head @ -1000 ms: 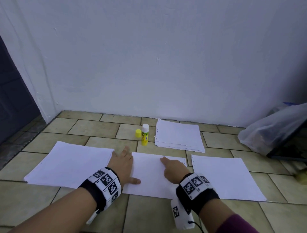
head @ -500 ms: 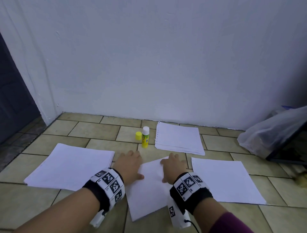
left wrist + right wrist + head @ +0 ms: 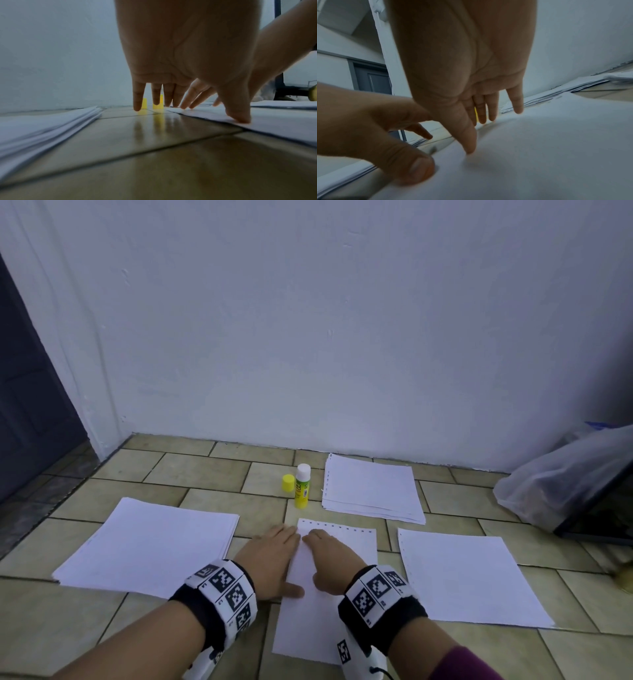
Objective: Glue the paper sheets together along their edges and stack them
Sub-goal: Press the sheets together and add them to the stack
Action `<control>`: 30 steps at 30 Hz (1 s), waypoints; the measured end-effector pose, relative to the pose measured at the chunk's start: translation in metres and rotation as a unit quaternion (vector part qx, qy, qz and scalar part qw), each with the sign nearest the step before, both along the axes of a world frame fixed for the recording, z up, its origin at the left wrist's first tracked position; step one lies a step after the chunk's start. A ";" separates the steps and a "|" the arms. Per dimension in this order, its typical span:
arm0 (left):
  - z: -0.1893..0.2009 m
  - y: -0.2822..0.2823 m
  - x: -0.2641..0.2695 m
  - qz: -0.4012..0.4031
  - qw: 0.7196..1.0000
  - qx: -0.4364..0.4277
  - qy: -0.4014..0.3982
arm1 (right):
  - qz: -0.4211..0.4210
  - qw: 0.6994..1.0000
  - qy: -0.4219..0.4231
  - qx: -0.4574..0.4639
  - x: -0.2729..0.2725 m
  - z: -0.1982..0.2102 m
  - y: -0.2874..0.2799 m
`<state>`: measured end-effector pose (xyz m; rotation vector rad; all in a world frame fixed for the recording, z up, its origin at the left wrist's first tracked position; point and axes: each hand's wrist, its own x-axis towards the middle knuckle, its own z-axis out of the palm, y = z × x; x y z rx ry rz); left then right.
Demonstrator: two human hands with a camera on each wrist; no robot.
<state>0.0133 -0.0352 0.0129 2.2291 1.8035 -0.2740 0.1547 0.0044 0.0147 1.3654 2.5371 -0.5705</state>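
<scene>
**Both palms flat on the middle sheet**

Your left hand [image 3: 270, 563] and right hand [image 3: 330, 563] lie side by side with fingers straight, gripping nothing, pressing the middle sheet [image 3: 337, 546] onto the tiled floor [image 3: 212, 470]. The left thumb [image 3: 238, 115] rests on its left edge. To your left lies a paper stack [image 3: 150, 542]; to your right, a single sheet [image 3: 462, 573]. Farther off stand the uncapped glue stick [image 3: 302, 486] and its yellow cap [image 3: 288, 483], beside another stack [image 3: 371, 487] near the wall [image 3: 342, 337].
</scene>
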 end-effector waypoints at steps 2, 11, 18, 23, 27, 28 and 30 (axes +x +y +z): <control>-0.003 -0.002 -0.002 -0.003 0.999 -0.031 0.023 | 0.016 0.999 -0.004 -0.027 -0.001 0.001 -0.002; -0.002 -0.001 -0.003 -0.020 0.996 -0.037 0.076 | -0.064 0.997 0.022 -0.041 0.030 0.004 0.005; -0.004 0.000 -0.004 -0.014 0.997 -0.032 0.070 | -0.145 0.989 -0.010 -0.030 0.070 0.007 0.011; 0.016 0.004 -0.006 -0.018 0.998 0.001 0.059 | -0.073 0.993 -0.093 0.012 0.058 0.012 0.011; 0.022 0.009 -0.015 -0.058 0.996 -0.004 -0.063 | 0.003 0.992 -0.126 0.018 0.040 0.012 0.004; 0.020 0.009 -0.017 -0.078 0.994 -0.023 -0.075 | 0.021 0.992 -0.124 0.021 0.034 0.012 0.002; 0.016 0.009 -0.017 -0.098 0.993 -0.048 -0.042 | 0.043 0.991 -0.117 0.038 0.025 0.012 0.001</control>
